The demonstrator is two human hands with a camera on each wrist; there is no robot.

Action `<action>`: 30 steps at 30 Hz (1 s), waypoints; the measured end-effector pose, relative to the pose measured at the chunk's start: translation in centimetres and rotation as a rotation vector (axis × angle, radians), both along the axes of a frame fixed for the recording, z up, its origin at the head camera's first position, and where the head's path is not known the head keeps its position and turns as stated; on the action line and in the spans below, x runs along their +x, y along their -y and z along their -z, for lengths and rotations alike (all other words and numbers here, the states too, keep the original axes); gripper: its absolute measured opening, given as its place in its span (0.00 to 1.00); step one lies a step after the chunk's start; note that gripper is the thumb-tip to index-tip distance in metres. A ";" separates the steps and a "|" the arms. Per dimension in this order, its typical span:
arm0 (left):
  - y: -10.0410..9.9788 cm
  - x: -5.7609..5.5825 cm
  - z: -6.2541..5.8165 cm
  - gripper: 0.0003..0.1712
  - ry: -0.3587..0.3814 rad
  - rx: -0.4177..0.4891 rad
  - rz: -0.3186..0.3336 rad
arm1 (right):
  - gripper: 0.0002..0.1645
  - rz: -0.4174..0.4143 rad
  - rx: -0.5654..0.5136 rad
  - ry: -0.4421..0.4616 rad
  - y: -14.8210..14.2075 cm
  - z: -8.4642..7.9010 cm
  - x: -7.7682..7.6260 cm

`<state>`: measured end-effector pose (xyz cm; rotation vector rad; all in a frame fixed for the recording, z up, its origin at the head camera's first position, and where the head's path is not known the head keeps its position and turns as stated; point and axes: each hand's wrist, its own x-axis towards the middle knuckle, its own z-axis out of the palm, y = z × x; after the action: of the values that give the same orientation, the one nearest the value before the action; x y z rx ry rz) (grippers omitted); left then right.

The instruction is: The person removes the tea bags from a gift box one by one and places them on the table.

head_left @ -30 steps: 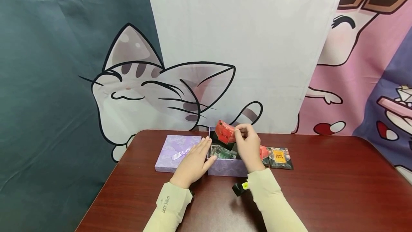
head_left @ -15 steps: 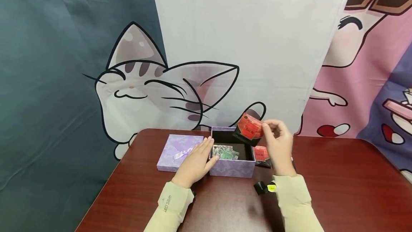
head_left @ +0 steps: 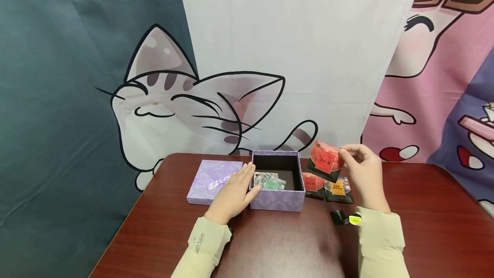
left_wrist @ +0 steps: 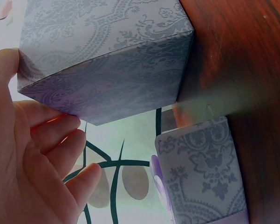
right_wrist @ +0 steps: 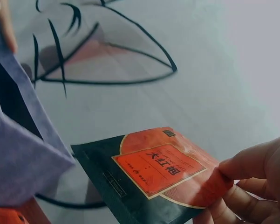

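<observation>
My right hand (head_left: 364,175) pinches a red and dark green tea sachet (head_left: 325,161) by its corner, held up to the right of the purple gift box (head_left: 277,200). In the right wrist view the thumb and fingers meet on the edge of this sachet (right_wrist: 163,170). My left hand (head_left: 232,194) rests with straight fingers against the left side of the box; in the left wrist view its thumb and fingertips lie at the box's corner (left_wrist: 102,70). Inside the box, at the left, lie green-labelled sachets (head_left: 270,182).
A purple lid (head_left: 212,179) with a ribbon bow lies left of the box. Right of the box, a red sachet (head_left: 313,185) and an orange-labelled sachet (head_left: 338,190) lie side by side on the brown table (head_left: 293,243). A cartoon-printed cloth (head_left: 308,55) hangs behind.
My right hand has lifted the red sachet out of the box and carried it rightward, over the sachets on the table. The left hand stays at the box's side.
</observation>
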<state>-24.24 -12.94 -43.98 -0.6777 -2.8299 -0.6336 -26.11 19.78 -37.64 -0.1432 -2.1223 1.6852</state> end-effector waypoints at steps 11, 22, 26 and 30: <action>0.0 0.0 0.1 0.38 0.002 0.013 -0.003 | 0.05 0.167 -0.302 0.097 -4.9 1.7 -1.3; -0.1 0.0 -0.1 0.39 0.002 0.003 -0.004 | 0.05 0.326 -0.537 0.090 -8.1 4.0 -1.9; -0.1 0.0 -0.1 0.39 0.001 0.003 -0.007 | 0.06 0.340 -0.459 0.165 -9.0 4.9 -1.8; -0.1 0.0 -0.1 0.39 0.003 0.000 -0.005 | 0.04 0.345 -0.327 0.226 -9.7 5.8 -1.7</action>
<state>-24.20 -12.87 -43.84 -0.6702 -2.8336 -0.6344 -27.80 29.50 -43.49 -0.7824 -1.8154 1.8510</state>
